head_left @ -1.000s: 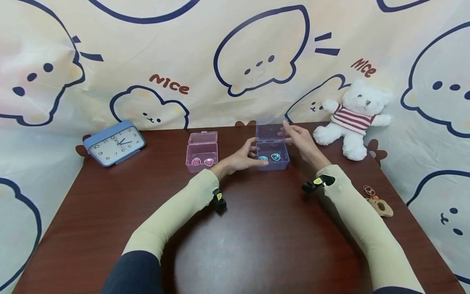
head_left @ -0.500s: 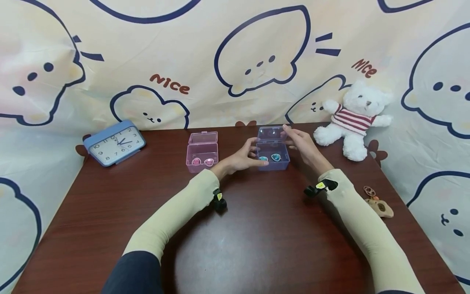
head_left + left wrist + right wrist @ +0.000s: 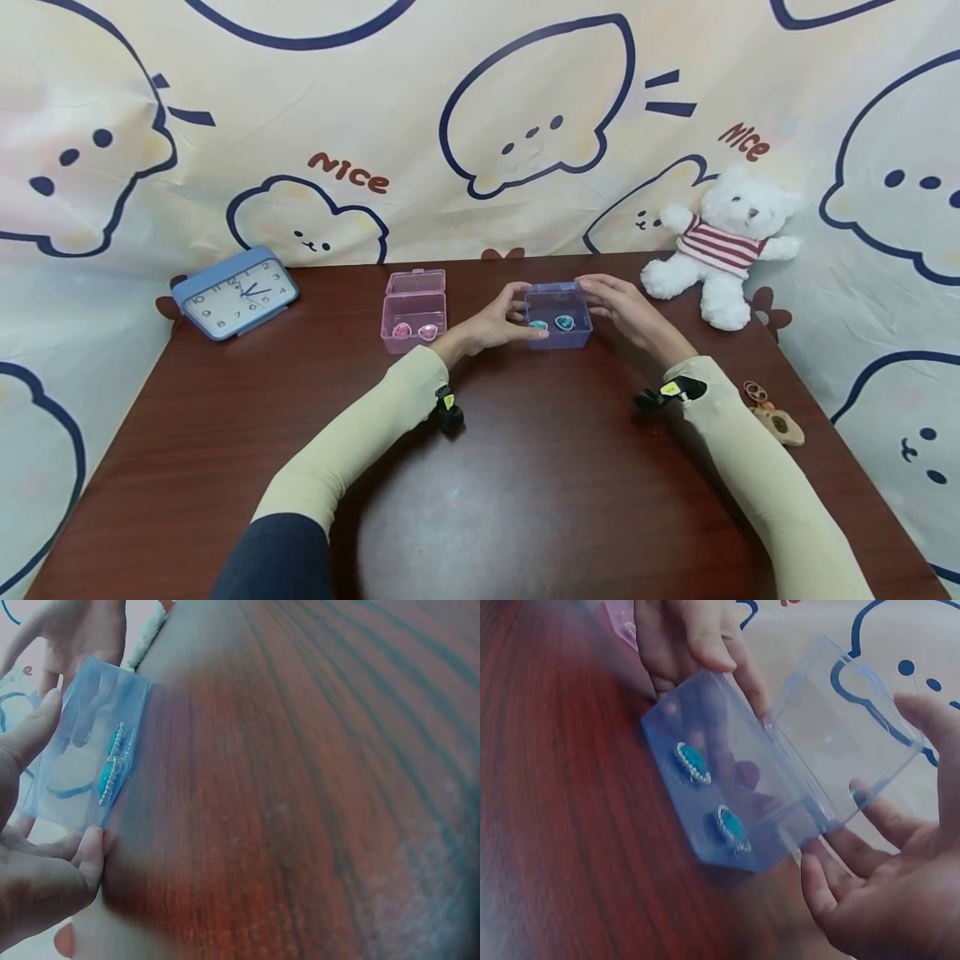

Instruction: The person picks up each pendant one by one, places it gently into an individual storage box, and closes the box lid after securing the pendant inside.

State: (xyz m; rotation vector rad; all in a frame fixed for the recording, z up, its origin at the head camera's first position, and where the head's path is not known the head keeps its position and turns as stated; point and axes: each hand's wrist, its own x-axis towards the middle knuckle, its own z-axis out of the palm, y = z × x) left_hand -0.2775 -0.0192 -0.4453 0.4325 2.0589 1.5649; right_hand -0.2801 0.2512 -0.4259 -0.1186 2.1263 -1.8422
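Observation:
A clear bluish-purple plastic box [image 3: 558,340] sits on the table with two teal gem pieces [image 3: 692,761] rimmed in silvery beads inside. My left hand [image 3: 491,325] holds it from the left, thumb at the front and fingers round the side. My right hand [image 3: 630,312] is at the back right corner, pinching the edge of the hinged lid [image 3: 847,727] between thumb and a finger. Seen from the head, that lid is almost edge-on; in the right wrist view it stands open at an angle from the box.
Left of the hands, a pink box [image 3: 412,308] stands open with two pink gem pieces. A blue clock [image 3: 236,293] is at the far left. On the right are a white teddy bear [image 3: 727,237] and a wooden keychain [image 3: 780,425]. A patterned cloth wall [image 3: 525,100] closes the back.
The lid of the bluish box has tipped from raised to nearly edge-on in the head view. My right hand has come down with it; my left hand stays in place.

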